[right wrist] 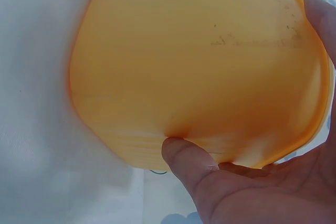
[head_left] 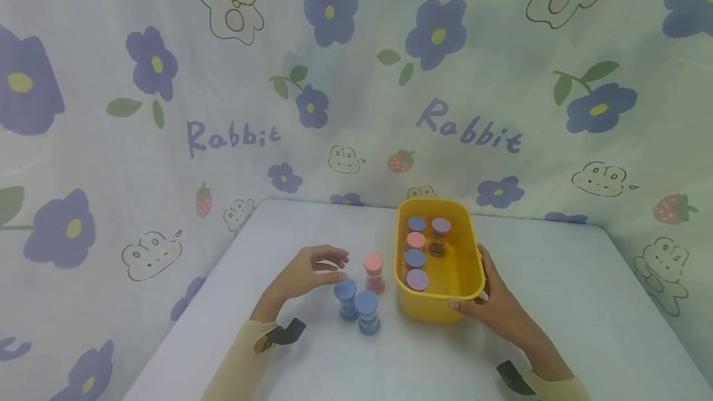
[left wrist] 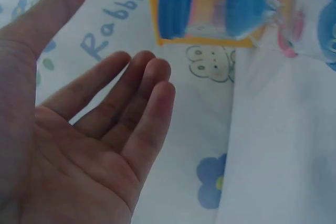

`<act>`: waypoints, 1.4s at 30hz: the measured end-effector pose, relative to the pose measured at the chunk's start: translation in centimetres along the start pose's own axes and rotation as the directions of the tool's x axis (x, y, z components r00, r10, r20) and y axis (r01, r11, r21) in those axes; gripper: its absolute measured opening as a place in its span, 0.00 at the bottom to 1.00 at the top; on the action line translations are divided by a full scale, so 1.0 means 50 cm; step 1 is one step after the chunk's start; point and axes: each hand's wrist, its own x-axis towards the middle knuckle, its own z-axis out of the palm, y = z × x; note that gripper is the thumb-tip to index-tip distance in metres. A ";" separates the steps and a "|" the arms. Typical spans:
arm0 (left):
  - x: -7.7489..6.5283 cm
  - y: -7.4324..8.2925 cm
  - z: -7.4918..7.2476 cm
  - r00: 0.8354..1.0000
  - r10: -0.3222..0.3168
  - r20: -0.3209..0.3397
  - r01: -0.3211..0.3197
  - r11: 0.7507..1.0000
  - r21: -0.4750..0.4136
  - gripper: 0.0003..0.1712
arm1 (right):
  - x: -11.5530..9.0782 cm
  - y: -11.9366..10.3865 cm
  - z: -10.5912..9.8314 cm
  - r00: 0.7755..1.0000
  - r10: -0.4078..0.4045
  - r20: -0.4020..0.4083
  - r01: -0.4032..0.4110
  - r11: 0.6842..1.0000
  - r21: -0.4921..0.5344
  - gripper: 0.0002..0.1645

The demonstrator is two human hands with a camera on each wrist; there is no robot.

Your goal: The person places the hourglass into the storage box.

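Note:
My left hand (head_left: 312, 272) is just left of the blue hourglass (head_left: 346, 299), its thumb tip overlapping the top in the head view. The left wrist view shows this palm (left wrist: 79, 166) holding nothing, fingers loosely bent and thumb spread. A second blue hourglass (head_left: 367, 312) stands in front to the right, and a pink hourglass (head_left: 374, 272) behind. With my right hand (head_left: 501, 308) I grip the near right corner of a yellow bin (head_left: 434, 309), thumb at the front rim, fingers along the right side. Fingers press its wall (right wrist: 184, 77) in the right wrist view.
Inside the bin, several hourglasses with blue, pink and purple caps line the left side; a purple-capped hourglass (head_left: 440, 228) stands at the back beside them. A white table (head_left: 312, 351) lies beneath, with a rabbit-and-flower curtain (head_left: 356, 79) along its back edge.

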 end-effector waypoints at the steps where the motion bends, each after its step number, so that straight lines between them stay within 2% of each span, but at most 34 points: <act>1: -0.004 -0.004 0.001 1.000 0.005 0.011 -0.005 1.000 -0.012 0.25 | 0.000 0.000 0.000 1.000 0.000 -0.001 0.000 1.000 0.000 0.74; 6: -0.019 -0.023 0.008 0.999 0.022 0.046 -0.019 0.998 -0.053 0.25 | 0.000 0.001 0.000 1.000 -0.014 -0.003 0.014 1.000 0.005 0.73; 13: -0.037 -0.036 0.018 0.996 0.004 0.089 -0.001 0.999 -0.035 0.29 | 0.000 0.000 0.002 1.000 -0.001 -0.001 0.001 1.000 0.008 0.73; 20: -0.043 -0.041 0.024 0.993 0.001 0.119 0.003 1.000 -0.031 0.27 | -0.002 -0.001 0.003 1.000 0.001 0.001 -0.001 1.000 0.003 0.73; 26: -0.044 -0.043 0.028 0.995 0.019 0.101 -0.016 0.999 -0.037 0.24 | -0.001 -0.001 0.003 1.000 0.007 0.001 -0.007 1.000 0.003 0.73; 36: -0.041 -0.049 0.035 0.997 0.011 0.081 -0.008 0.999 -0.042 0.23 | -0.001 -0.002 0.002 1.000 -0.003 0.000 0.003 1.000 0.002 0.73; 42: -0.039 -0.049 0.034 0.997 0.042 0.060 -0.039 0.997 -0.061 0.22 | 0.001 0.000 0.001 1.000 -0.015 0.002 0.015 1.000 0.005 0.73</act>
